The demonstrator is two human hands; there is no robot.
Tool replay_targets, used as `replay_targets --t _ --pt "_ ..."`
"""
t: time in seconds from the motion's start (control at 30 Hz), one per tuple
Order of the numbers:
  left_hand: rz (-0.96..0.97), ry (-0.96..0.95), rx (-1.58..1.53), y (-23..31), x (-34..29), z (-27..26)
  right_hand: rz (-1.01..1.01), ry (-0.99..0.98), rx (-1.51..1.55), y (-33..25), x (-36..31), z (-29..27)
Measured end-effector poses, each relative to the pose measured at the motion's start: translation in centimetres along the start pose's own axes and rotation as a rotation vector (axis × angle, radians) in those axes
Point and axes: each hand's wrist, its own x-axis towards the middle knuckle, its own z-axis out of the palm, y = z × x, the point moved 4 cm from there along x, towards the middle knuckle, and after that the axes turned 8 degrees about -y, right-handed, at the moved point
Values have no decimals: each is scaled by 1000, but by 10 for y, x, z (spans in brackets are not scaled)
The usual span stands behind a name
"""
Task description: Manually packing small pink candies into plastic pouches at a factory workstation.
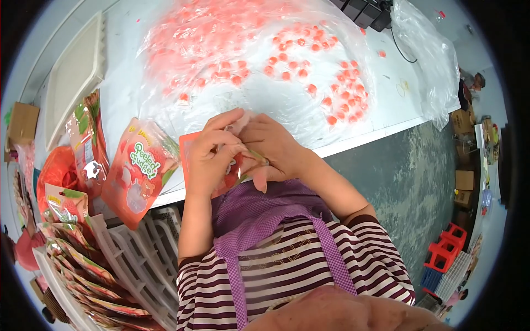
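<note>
Close to my body, at the table's front edge, both my hands meet over a red printed candy pouch [231, 175]. My left hand [218, 146] is closed on its upper part with bent fingers. From the other side my right hand [279, 148] grips the same pouch near its top corner, fingers curled. Whether anything small lies between my fingers is hidden. Beyond my hands, many small red candies in clear wrappers [345, 96] lie scattered on a plastic sheet, with a larger heap [204, 38] behind. Another red pouch [138, 171] lies left of my left hand.
More pouches [88, 143] and a red bag [58, 171] lie at the left. Below them, a crate [41, 259] holds a row of filled-looking pouches [99, 287]. A white tray [74, 77] rests at far left; crumpled clear plastic [428, 60] hangs over the right edge.
</note>
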Motion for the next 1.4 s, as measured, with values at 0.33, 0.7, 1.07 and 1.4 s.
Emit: replay_targets --t 0.33,0.7,1.07,1.4 --pt "21 125 -304 -9 -8 -12 -7 313 -142 -17 7 -1" --pt "152 89 -333 -3 -2 -8 22 422 -110 -23 5 -10" --pt "202 113 -225 0 -7 -22 647 571 -546 70 -37 -50" --pt "172 28 -235 -1 -6 -11 1130 355 -504 131 -43 -41"
